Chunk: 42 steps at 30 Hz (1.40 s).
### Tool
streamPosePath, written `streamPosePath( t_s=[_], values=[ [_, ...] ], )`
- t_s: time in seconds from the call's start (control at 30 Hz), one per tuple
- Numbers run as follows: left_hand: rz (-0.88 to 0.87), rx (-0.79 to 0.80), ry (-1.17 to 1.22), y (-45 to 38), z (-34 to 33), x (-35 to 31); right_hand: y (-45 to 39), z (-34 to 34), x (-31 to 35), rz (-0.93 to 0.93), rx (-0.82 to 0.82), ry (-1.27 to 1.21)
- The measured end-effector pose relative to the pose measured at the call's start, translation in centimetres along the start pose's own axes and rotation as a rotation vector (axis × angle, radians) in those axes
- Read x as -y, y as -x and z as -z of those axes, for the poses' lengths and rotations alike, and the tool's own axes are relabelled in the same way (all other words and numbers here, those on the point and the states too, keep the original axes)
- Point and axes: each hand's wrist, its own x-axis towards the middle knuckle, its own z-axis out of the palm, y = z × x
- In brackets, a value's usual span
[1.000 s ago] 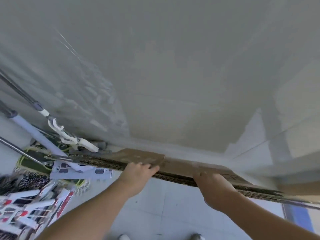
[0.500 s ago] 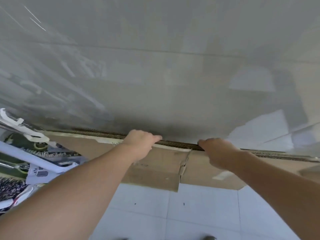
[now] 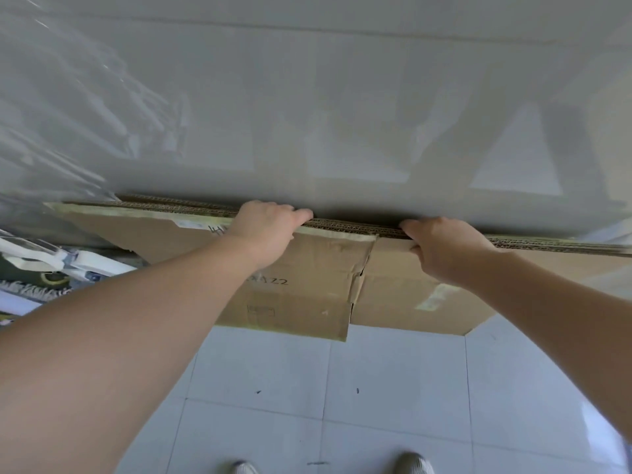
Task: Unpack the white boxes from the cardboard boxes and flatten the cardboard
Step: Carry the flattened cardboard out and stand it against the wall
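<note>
The flattened cardboard (image 3: 307,278) stands on edge against the grey wall (image 3: 342,114), with its lower edge hanging clear above the white tiled floor (image 3: 393,388). Several corrugated layers are stacked together along its top edge. The left hand (image 3: 265,230) grips that top edge left of centre, fingers curled over the far side of the stack. The right hand (image 3: 444,248) grips the same edge right of centre, fingers hooked over the top and thumb pressed on the near face. The two hands are apart, with a short bare section of edge between them. The near face carries a vertical tear below that gap, handwritten marks, a printed box outline and strips of pale tape. At the left edge of the floor lie white-handled mops (image 3: 68,261) and patterned packaging (image 3: 34,285), partly cut off. Two shoe tips (image 3: 415,463) show at the near edge of the floor.
</note>
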Motion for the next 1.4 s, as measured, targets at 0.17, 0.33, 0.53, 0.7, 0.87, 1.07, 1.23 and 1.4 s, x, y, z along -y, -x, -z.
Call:
streamPosePath(
  t_s=[0.17, 0.33, 0.53, 0.7, 0.87, 1.07, 1.23, 1.4],
  values=[
    [0.008, 0.001, 0.027, -0.2, 0.2, 0.0, 0.1, 0.1, -0.1, 0.017, -0.012, 0.003],
    [-0.022, -0.055, 0.011, -0.4, 0.4, 0.2, 0.4, 0.7, -0.6, 0.016, -0.044, -0.006],
    [0.01, -0.027, 0.002, -0.1, 0.1, -0.5, 0.7, -0.1, -0.5, 0.029, -0.06, -0.021],
    [0.09, -0.01, 0.041, -0.1, 0.6, -0.9, 0.7, 0.1, -0.7, -0.033, -0.103, -0.081],
    [0.092, -0.202, 0.075, 1.3, 0.5, -1.1, 1.3, -0.1, -1.3, -0.039, -0.176, -0.056],
    [0.038, -0.337, 0.041, 2.4, -0.6, -1.0, 2.6, -1.0, -2.1, 0.08, -0.435, -0.028],
    [0.051, -0.29, 0.038, 2.5, -0.7, -1.6, 3.5, -1.1, -2.2, 0.1, -0.461, 0.002],
    [0.085, -0.177, 0.07, 2.9, -0.4, -2.1, 3.8, -1.2, -2.1, 0.101, -0.451, -0.004]
  ],
)
